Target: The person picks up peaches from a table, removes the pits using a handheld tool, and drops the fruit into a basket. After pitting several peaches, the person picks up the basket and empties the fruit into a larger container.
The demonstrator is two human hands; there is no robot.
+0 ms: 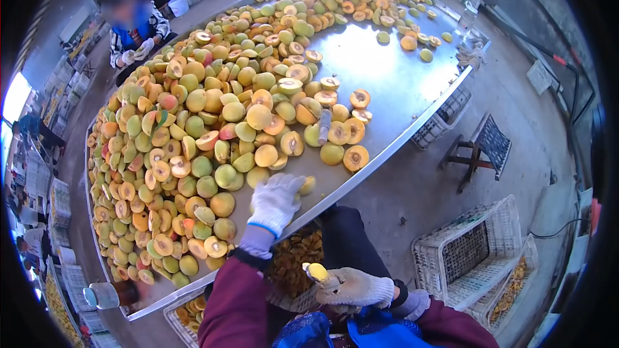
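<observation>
My left hand (276, 203), in a white knit glove, is over the near edge of the metal table. Its fingers are closed against a yellow peach half (307, 185), which shows at the fingertips. Low in front of my body, my right hand (358, 288), gloved too, is wrapped round a small yellow thing (316, 272) with a pale edge; its kind is unclear. A large heap of halved peaches (213, 122) covers much of the table, many with the cut face up. A short grey cylindrical object (324, 127) lies among the halves right of the heap.
The table's metal rim (387, 153) runs diagonally past me. A jar (111, 295) stands at the near left corner, a clear bottle (467, 16) at the far right. Crates (467, 251) and a folding stool (482, 148) are on the right. Another person (137, 32) works across the table.
</observation>
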